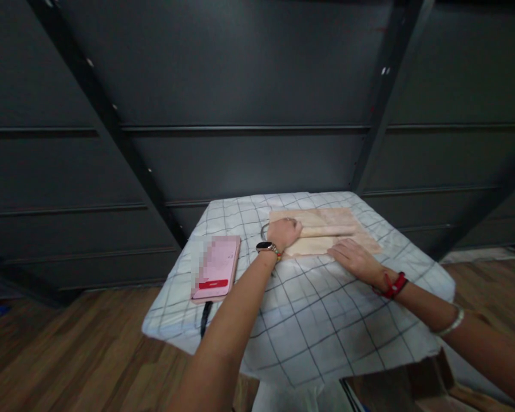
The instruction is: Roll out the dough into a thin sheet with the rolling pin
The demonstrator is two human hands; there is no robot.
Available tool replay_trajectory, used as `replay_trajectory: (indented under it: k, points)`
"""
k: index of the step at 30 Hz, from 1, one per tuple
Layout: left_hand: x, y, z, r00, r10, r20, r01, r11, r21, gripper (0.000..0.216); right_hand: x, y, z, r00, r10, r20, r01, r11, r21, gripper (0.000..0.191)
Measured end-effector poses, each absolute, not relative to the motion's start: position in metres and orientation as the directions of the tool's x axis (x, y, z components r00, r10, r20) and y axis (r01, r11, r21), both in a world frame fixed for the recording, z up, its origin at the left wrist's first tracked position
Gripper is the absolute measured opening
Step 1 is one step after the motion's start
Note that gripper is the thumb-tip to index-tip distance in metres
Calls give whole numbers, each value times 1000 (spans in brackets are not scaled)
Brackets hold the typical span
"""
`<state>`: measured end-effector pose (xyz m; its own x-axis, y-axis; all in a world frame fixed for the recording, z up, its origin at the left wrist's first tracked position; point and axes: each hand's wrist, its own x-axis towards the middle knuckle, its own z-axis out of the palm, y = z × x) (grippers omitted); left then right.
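A thin peach-beige sheet (326, 217), cloth or paper, lies on the table with a folded or raised band (326, 231) across its middle. My left hand (284, 233) is closed at the left end of this band; its fingers hide what they grip. A dark curved loop (264, 232) shows just left of that hand, and I cannot make out what it belongs to. My right hand (355, 260) lies flat, fingers stretched out, on the near edge of the sheet.
The small table wears a white checked cloth (309, 320). A pink phone (217, 269) with a black cable or strap (206, 317) lies at the left. Dark metal panels (249, 166) stand behind. Below right is an open cardboard box (412, 383).
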<state>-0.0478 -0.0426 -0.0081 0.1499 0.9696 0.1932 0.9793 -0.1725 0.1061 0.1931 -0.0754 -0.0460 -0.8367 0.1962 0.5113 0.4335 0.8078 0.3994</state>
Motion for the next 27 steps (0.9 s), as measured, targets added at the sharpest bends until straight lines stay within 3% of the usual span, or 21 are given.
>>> replay_trajectory:
  k: [5, 10, 14, 17, 20, 22, 27]
  points:
    - [-49, -46, -9, 163, 962, 218, 977, -189, 100, 53, 194, -77, -46, -819, 224, 529, 447, 826, 342, 26]
    - [-51, -47, -11, 168, 954, 248, 974, -200, 109, 50, 215, -82, -41, -777, 335, 533, 518, 821, 239, 26]
    - [-51, -46, -9, 175, 960, 219, 974, -201, 107, 49, 227, -65, -16, -653, 404, 640, 620, 771, 146, 21]
    - [-52, -47, -7, 213, 951, 224, 966, -240, 97, 48, 203, -31, 10, -519, 543, 660, 727, 686, 7, 23]
    - [-54, -49, -7, 248, 938, 241, 960, -271, 68, 44, 159, 5, 24, -406, 723, 559, 804, 573, -157, 32]
    - [-54, -49, -8, 255, 942, 219, 960, -273, 56, 44, 134, 21, 22, -464, 772, 434, 781, 588, -210, 33]
    - [-55, -51, -10, 270, 945, 184, 959, -281, 38, 41, 126, 27, 18, -752, 642, 151, 615, 765, -192, 19]
